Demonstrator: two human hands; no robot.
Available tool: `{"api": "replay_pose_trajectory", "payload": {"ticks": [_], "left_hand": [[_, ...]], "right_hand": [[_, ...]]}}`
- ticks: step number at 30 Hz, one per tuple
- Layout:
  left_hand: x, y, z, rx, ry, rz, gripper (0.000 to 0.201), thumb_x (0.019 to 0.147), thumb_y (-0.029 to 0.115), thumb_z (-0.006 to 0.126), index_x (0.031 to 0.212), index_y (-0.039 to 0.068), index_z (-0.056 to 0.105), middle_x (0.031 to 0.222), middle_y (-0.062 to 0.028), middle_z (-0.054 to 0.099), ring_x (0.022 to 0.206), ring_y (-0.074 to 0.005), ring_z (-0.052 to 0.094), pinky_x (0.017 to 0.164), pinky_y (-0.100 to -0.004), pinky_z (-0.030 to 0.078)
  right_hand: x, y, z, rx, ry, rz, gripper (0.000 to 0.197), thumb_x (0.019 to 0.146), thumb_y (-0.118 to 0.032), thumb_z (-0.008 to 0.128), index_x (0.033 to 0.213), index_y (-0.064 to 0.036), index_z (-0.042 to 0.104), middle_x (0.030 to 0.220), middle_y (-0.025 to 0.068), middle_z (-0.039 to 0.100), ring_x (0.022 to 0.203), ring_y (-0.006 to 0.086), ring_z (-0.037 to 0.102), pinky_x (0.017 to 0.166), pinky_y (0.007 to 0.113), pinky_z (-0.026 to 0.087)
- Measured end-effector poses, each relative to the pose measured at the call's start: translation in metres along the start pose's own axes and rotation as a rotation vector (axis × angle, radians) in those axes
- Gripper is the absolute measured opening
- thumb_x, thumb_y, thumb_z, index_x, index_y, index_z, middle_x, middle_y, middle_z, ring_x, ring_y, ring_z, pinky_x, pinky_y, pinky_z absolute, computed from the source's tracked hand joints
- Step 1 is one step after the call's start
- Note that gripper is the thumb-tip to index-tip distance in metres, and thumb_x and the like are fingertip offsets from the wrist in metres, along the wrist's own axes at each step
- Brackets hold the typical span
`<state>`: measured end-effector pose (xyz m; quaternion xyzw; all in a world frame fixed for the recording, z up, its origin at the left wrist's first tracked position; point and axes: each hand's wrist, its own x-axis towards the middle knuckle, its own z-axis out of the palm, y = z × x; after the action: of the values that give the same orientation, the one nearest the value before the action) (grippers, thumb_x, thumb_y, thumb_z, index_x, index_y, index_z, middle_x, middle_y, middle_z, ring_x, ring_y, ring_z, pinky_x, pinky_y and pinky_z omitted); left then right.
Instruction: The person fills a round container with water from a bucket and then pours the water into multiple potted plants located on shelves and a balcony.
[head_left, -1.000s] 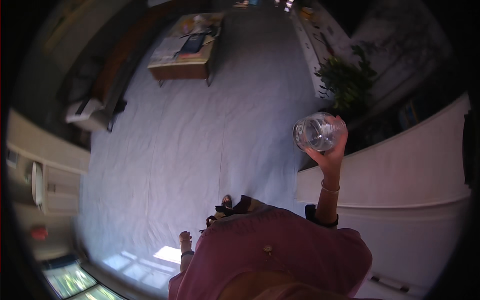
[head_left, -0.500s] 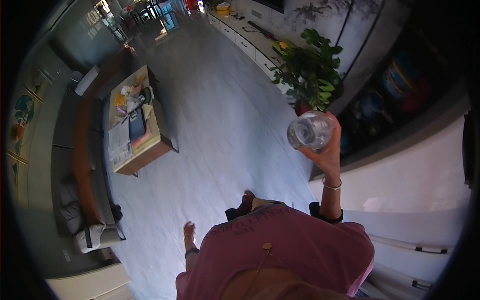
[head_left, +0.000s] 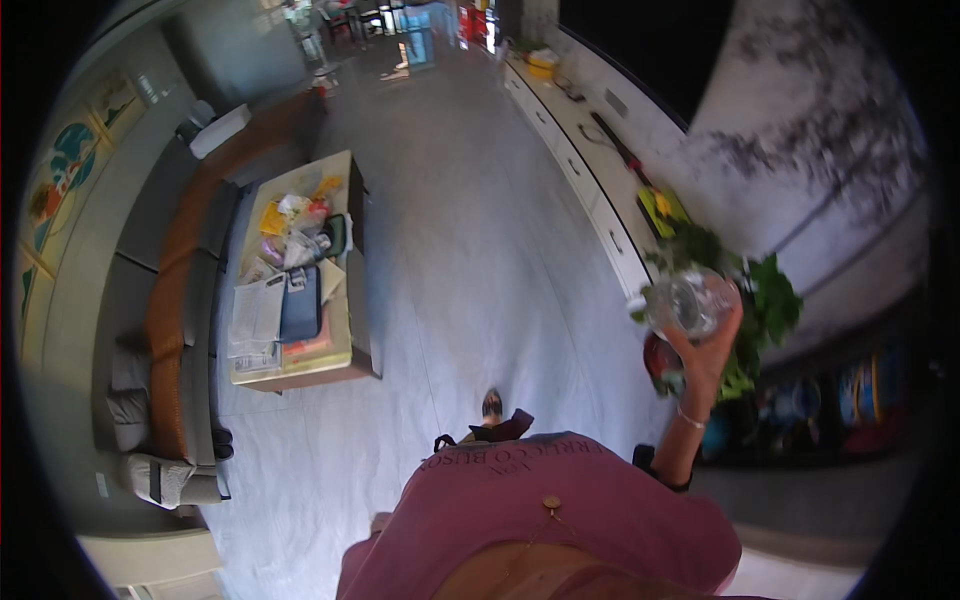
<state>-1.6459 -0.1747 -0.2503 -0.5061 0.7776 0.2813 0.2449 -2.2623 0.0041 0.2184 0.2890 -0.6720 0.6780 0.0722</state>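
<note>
My right hand [head_left: 708, 345] is raised out in front on the right, its fingers wrapped round a clear, rounded, see-through container [head_left: 690, 303]. Whether it is a jar or a cup, and whether anything is in it, I cannot make out. Behind it, a leafy green plant [head_left: 775, 300] in a reddish pot [head_left: 658, 362] overlaps it from this view. A bracelet and a dark band circle the right wrist and forearm. My left hand does not show; the pink shirt [head_left: 470, 520] fills the lower middle.
A coffee table [head_left: 345, 290] with papers, a dark blue tray [head_left: 300, 305] and bags stands left, before a grey and brown sofa [head_left: 170, 330]. A long white drawer cabinet [head_left: 590, 190] runs along the right wall. Dark shelves [head_left: 800, 410] with assorted items lie beyond my right arm.
I have moved forward and my view has turned to the right. The plant and cabinet are nearer my right hand, which still holds the container. My left hand has left the view.
</note>
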Motion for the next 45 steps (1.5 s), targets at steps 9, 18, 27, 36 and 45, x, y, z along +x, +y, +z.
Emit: {"api": "replay_pose_trajectory", "payload": {"ticks": [9,18,27,36,45], "left_hand": [[0.369,0.194,-0.321,-0.32,0.292,0.074,0.055,0.079,0.035,0.06,0.124,0.005,0.049,0.125,-0.0153,0.051,0.117,-0.0327,0.047,0.098,-0.0392,0.039],[0.571,0.312,-0.495,-0.122,0.17,0.24,0.05,0.081,0.038,0.056,0.12,0.007,0.054,0.127,-0.0155,0.05,0.119,-0.0309,0.045,0.1,-0.0395,0.036],[0.535,0.232,-0.447,0.045,0.305,0.009,0.014,0.078,0.014,0.054,0.081,0.004,0.064,0.091,-0.0194,0.061,0.086,-0.0357,0.059,0.074,-0.0432,0.049],[0.734,0.244,-0.607,0.17,0.282,0.085,0.017,0.079,0.017,0.054,0.074,0.004,0.064,0.079,-0.0188,0.062,0.074,-0.0354,0.061,0.064,-0.0433,0.05],[1.124,0.347,-1.018,-0.329,0.459,0.067,0.047,0.08,0.04,0.058,0.116,0.01,0.055,0.112,-0.0144,0.06,0.104,-0.0314,0.057,0.088,-0.038,0.046]], "right_hand": [[0.181,0.092,0.103,-0.161,0.04,-0.086,0.097,0.053,0.0,0.077,0.136,-0.006,0.028,0.132,0.011,0.038,0.12,0.0245,0.037,0.104,0.039,0.029],[0.381,0.202,0.257,-0.27,-0.006,-0.144,0.097,0.053,-0.007,0.076,0.138,-0.0051,0.028,0.134,0.0138,0.035,0.124,0.0286,0.035,0.105,0.042,0.027],[0.602,0.298,0.455,-0.257,-0.065,-0.255,0.095,0.056,-0.001,0.07,0.139,-0.0077,0.025,0.132,0.0144,0.042,0.123,0.0284,0.038,0.103,0.041,0.034],[0.764,0.345,0.684,-0.095,-0.079,-0.222,0.092,0.055,-0.002,0.071,0.136,-0.005,0.027,0.13,0.014,0.043,0.121,0.0281,0.039,0.104,0.039,0.03],[0.905,0.426,0.869,-0.13,-0.096,-0.229,0.101,0.051,-0.008,0.077,0.137,-0.0081,0.025,0.13,0.0127,0.039,0.121,0.0271,0.039,0.103,0.04,0.035]]}}
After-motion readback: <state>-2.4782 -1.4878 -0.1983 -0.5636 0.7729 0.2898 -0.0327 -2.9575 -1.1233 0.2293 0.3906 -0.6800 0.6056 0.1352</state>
